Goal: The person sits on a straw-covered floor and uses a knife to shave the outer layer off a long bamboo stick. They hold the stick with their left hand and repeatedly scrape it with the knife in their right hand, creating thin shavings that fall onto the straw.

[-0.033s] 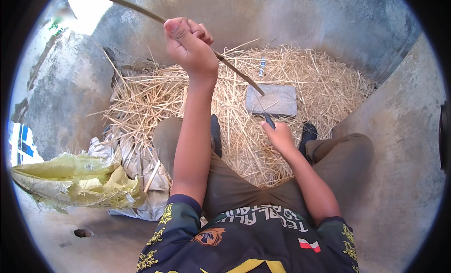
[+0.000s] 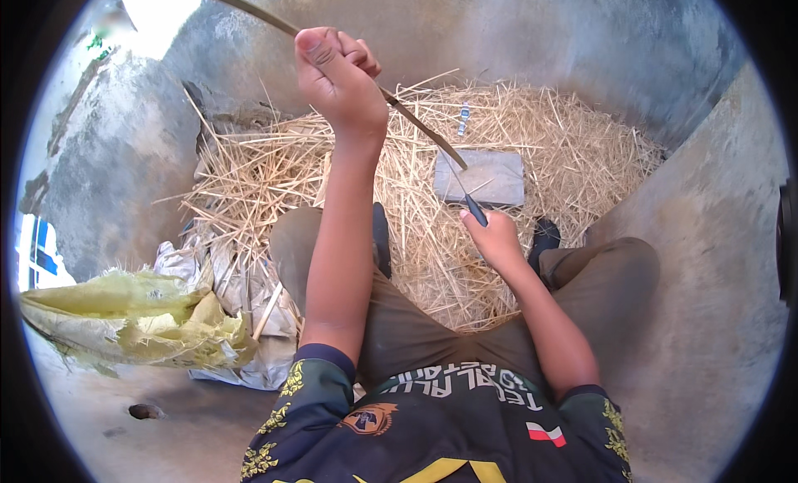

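Observation:
My left hand (image 2: 337,76) is raised and shut around a long thin brown stick (image 2: 416,121) that slants from the upper left down toward the middle. My right hand (image 2: 497,238) is lower, above my right knee, gripping a small knife (image 2: 472,204) with a dark handle. The knife's thin blade points up and meets the lower end of the stick. Just behind that spot a flat grey stone slab (image 2: 490,177) lies on a heap of straw (image 2: 573,150). I am sitting with my knees spread over the straw.
Grey concrete walls (image 2: 532,42) curve around the straw at the back and right. A yellow-green sack (image 2: 125,317) and crumpled white sacks (image 2: 241,292) lie at my left. A small pale object (image 2: 463,115) rests on the straw beyond the slab.

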Demonstrator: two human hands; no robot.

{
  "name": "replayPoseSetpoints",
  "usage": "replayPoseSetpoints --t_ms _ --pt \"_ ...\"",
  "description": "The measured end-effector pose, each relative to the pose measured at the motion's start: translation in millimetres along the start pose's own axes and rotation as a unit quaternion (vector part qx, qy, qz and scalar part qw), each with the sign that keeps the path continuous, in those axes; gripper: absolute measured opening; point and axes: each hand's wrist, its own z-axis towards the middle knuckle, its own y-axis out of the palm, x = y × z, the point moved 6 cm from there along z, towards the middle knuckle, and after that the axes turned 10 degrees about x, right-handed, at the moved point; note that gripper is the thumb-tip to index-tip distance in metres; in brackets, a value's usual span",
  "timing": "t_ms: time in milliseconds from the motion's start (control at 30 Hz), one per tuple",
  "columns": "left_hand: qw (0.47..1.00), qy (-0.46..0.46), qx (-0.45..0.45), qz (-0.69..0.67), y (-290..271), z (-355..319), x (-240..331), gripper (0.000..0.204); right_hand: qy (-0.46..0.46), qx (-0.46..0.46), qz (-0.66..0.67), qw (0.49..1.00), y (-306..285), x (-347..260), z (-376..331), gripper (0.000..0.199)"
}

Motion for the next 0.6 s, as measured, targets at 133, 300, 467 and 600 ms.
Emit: replayPoseSetpoints --t_ms 133,300,467,600 --pt "1.000 -0.008 0.009 0.000 -5 2 0 0.049 -0.055 0.014 -0.175 0.983 -36 -16 -4 0.039" --pt "0.998 -0.043 -0.037 -0.030 -17 16 -8 0.047 -0.048 0.132 -0.094 0.986 -101 0 13 0.039" --pt "0.999 -0.013 -0.021 -0.042 -12 7 -2 0.046 -0.083 0.098 0.483 0.866 -88 -67 -19 0.038" --pt "0.999 0.026 -0.008 -0.019 10 -22 8 0.047 -0.043 0.015 0.413 0.909 -3 -36 -12 0.037"
